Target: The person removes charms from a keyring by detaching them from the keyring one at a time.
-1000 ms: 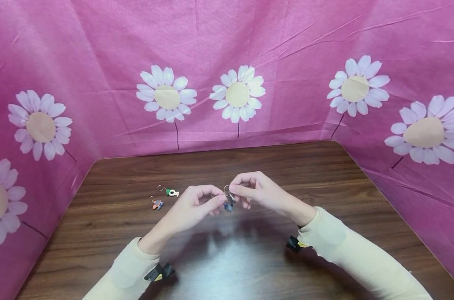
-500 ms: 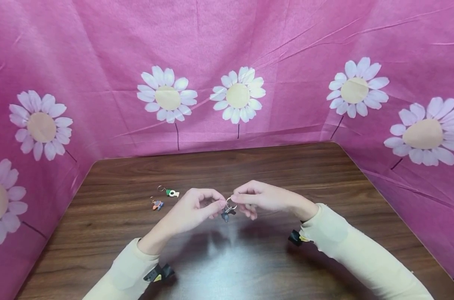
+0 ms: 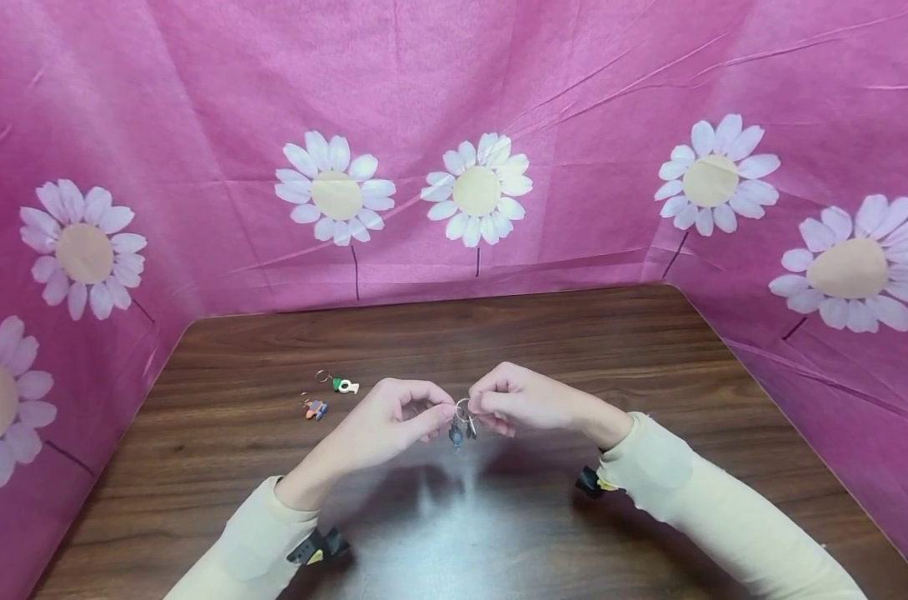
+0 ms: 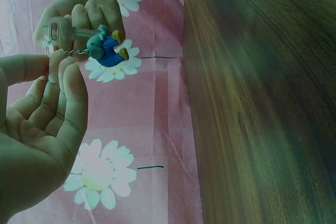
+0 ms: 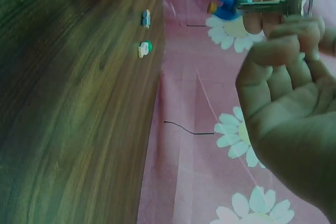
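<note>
Both hands meet above the table around one metal key ring [image 3: 462,410]. Thumb and forefinger of my left hand [image 3: 397,419] pinch its left side. On the opposite side my right hand [image 3: 529,400] pinches the ring between thumb and curled forefinger. A small figurine charm [image 4: 106,47] in blue with yellow feet hangs from the ring by a short chain. Beside it dangles a metal key [image 4: 63,31], also plain in the right wrist view as a long-shafted key [image 5: 273,7]. The part of the ring under the fingertips is hidden.
Left of my left hand, two more keychains lie on the wooden table [image 3: 574,333]: a green-and-white one [image 3: 343,385] and an orange-and-blue one [image 3: 315,409]. A pink cloth [image 3: 574,167] with printed daisies stands around the table's back and sides.
My right hand has come down a little, and the ring with its key and figurine has dropped slightly. Key and figurine now hang further apart. The left hand has barely moved.
</note>
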`<state>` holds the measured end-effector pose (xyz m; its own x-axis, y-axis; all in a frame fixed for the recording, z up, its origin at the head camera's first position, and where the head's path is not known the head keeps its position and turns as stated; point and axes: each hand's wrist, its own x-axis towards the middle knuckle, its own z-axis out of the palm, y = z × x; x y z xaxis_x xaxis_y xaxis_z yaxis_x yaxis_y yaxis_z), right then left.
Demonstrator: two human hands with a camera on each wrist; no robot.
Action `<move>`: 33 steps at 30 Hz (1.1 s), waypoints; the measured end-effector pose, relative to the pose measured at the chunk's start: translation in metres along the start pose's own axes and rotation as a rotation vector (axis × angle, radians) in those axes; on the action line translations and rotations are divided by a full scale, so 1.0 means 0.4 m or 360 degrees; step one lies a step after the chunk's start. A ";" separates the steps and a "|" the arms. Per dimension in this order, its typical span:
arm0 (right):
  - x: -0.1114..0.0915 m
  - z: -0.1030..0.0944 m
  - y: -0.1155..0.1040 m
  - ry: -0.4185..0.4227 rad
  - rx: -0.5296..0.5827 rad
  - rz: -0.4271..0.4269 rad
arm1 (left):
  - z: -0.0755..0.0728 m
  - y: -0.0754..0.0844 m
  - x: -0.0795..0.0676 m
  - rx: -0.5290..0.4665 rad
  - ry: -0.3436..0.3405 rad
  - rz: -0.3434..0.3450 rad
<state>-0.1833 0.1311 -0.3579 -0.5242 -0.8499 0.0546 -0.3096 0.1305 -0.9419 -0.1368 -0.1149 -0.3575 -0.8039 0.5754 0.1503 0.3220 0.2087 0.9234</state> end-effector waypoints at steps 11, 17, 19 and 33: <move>-0.009 -0.011 -0.006 -0.0127 0.0074 0.0037 | 0.000 0.001 -0.004 -0.0016 -0.0035 -0.0006; -0.006 -0.015 -0.018 -0.0344 0.0143 0.0037 | -0.002 0.004 -0.006 0.0061 -0.0152 0.0055; -0.005 -0.013 -0.020 -0.0368 0.0118 0.0047 | -0.002 0.006 -0.008 0.0059 -0.0161 0.0065; 0.002 0.011 -0.006 0.0038 0.0055 0.0085 | -0.008 0.008 -0.010 -0.0075 -0.0044 0.0038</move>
<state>-0.1794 0.1280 -0.3569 -0.5580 -0.8297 0.0118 -0.2536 0.1570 -0.9545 -0.1344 -0.1192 -0.3541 -0.7818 0.6017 0.1635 0.3168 0.1575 0.9353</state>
